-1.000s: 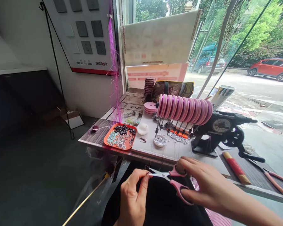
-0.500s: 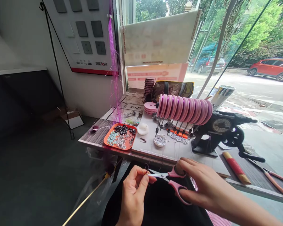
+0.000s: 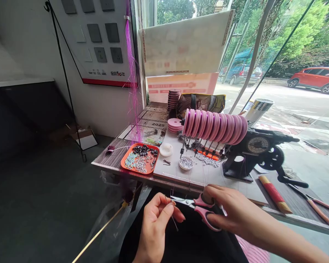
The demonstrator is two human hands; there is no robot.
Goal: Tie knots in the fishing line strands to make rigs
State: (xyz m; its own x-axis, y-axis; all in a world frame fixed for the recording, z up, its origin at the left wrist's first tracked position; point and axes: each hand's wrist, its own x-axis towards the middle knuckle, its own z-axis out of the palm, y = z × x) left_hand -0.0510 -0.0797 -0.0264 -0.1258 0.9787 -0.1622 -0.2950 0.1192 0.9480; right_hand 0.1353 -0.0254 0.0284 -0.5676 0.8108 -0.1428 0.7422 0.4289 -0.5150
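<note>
My left hand point(image 3: 157, 221) pinches a thin thread point(image 3: 174, 220) between thumb and forefinger, with a loop of it above and a tail hanging below that ends in something tiny. In my right hand point(image 3: 230, 206) is a pair of small scissors point(image 3: 193, 203) with pink handles, my thumb and fingers through the rings. The scissor blades are slightly parted, and their tips lie right beside the thread at my left fingertips. Both hands are over my dark-clothed lap, in front of the table edge.
On the table point(image 3: 106, 160) stand an orange tray point(image 3: 122, 166) of small parts, a white dish point(image 3: 186, 168) of grey beads and a hand-cranked winder point(image 3: 259, 146) bearing pink spools point(image 3: 215, 126). A red-wrapped roll point(image 3: 275, 194) and pliers point(image 3: 318, 208) lie to the right. A yellow stick point(image 3: 98, 233) slants at lower left.
The scissors have drawn a little closed, their handles nearer together. The tail below my left fingers now shows longer, and the dark loop above them looks thinner.
</note>
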